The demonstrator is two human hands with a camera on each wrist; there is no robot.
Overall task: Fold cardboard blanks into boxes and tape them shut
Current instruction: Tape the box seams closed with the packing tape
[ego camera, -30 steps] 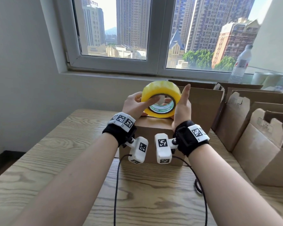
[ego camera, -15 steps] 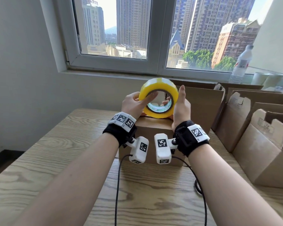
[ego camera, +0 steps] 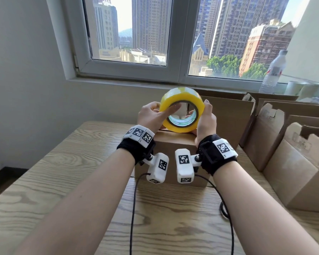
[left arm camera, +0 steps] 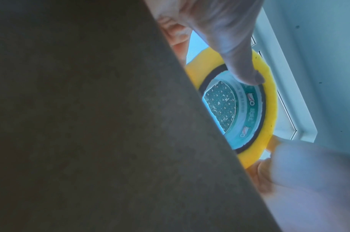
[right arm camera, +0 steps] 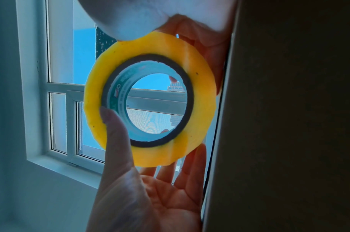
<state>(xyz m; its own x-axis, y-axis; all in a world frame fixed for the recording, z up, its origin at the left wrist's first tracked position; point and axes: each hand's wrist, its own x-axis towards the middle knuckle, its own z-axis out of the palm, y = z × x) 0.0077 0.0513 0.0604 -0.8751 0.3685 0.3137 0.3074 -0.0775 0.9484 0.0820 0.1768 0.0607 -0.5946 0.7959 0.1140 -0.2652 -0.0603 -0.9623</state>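
A yellow tape roll [ego camera: 181, 100] is held upright just above a closed cardboard box [ego camera: 173, 150] on the wooden table [ego camera: 63, 181]. My left hand [ego camera: 151, 116] grips its left side, with the thumb [left arm camera: 239, 62] laid across the roll's face to the core rim. My right hand [ego camera: 204, 120] holds the right side, index finger straight along the outer wrap and other fingertips showing inside the core. The right wrist view shows the tape roll [right arm camera: 150, 45] against the window, the left hand [right arm camera: 150, 196] below it. The box [left arm camera: 90, 125] darkens much of both wrist views.
Several folded brown boxes [ego camera: 265, 140] stand in a row along the right side of the table. A water bottle [ego camera: 273, 70] and paper cups [ego camera: 302, 88] sit on the window sill. Black cables [ego camera: 226, 208] trail over the table near my forearms.
The roll has turned a little between my hands and its hole now faces me more squarely. My right index fingertip sits slightly lower on it. Both hands stay above the box.
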